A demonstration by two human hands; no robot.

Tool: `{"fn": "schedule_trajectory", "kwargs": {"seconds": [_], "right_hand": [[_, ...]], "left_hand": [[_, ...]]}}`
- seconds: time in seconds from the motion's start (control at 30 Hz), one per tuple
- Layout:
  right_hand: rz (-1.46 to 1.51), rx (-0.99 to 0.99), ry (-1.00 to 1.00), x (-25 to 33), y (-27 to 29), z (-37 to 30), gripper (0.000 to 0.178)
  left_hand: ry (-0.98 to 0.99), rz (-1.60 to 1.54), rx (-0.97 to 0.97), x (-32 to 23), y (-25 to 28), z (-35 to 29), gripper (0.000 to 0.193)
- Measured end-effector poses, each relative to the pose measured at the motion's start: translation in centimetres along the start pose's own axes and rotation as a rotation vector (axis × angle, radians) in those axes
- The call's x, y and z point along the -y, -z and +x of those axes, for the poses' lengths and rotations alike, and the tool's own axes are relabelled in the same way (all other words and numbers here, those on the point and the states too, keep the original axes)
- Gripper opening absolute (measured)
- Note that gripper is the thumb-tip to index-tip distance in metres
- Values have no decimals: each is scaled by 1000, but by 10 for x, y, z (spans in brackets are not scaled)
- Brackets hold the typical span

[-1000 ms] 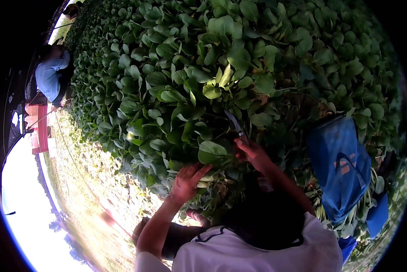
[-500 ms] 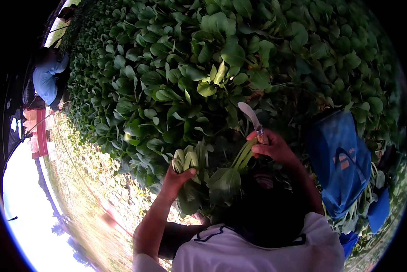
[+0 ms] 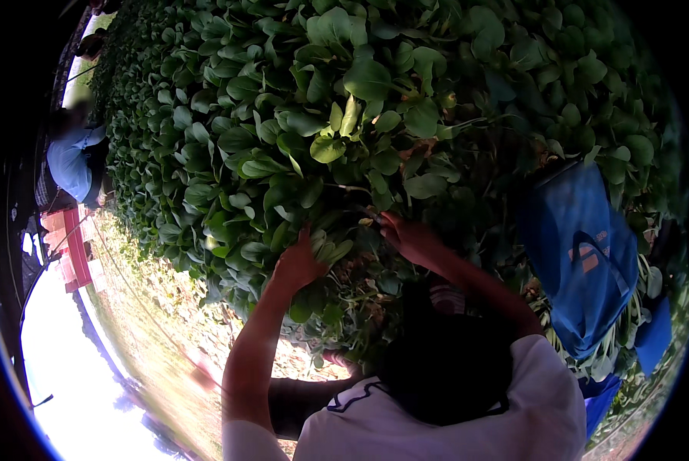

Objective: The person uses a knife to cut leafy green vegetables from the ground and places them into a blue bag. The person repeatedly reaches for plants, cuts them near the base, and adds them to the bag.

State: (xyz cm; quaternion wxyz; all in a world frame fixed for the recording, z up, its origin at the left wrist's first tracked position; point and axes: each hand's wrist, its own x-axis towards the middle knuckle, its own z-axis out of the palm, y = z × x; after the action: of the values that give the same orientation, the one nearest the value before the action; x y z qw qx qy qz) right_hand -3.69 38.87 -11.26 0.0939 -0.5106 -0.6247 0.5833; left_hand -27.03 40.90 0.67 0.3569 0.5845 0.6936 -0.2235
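A dense bed of leafy green plants (image 3: 360, 84) fills the upper view. My left hand (image 3: 297, 265) grips the pale stalks of one leafy plant (image 3: 331, 250) at the bed's near edge. My right hand (image 3: 410, 238) is just to the right of it, closed around a small knife (image 3: 369, 219) whose blade is mostly hidden among the leaves at the plant's base. Both forearms reach up from the lower middle, and my dark hair and white shirt cover the ground below them.
A blue bag (image 3: 583, 261) stands at the right with cut greens showing at its lower edge. Another person in a blue top (image 3: 72, 161) crouches at the far left beside red crates (image 3: 72, 250). Bare soil (image 3: 152, 315) runs along the bed's left side.
Half a second ago my hands lifted a cut plant, the knife blade raised. Now both hands are down in the bed again, the left on another plant, the knife low at its base.
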Motion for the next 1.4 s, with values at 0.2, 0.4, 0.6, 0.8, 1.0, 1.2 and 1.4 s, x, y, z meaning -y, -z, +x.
{"fn": "schedule_trajectory", "kwargs": {"seconds": [0.2, 0.4, 0.6, 0.8, 1.0, 1.2, 1.4], "right_hand": [[7, -154, 191, 2, -22, 20, 41], [133, -177, 225, -12, -41, 38, 38], [-8, -120, 311, -7, -24, 10, 40], [-20, -141, 266, -23, -50, 8, 41], [-31, -161, 264, -24, -69, 8, 39], [-180, -1, 88, -2, -61, 6, 36], [-84, -185, 221, -29, -82, -1, 33]], "left_hand": [[-33, 17, -104, 31, -35, -13, 97], [78, 90, -78, 14, -27, -6, 95], [-10, 4, -45, 23, -25, -25, 101], [-2, 17, -34, 40, -35, -27, 93], [-93, 149, -106, 37, -61, -31, 86], [2, 23, -97, 38, -56, -37, 86], [-52, -24, -120, 44, -47, -30, 83]]}}
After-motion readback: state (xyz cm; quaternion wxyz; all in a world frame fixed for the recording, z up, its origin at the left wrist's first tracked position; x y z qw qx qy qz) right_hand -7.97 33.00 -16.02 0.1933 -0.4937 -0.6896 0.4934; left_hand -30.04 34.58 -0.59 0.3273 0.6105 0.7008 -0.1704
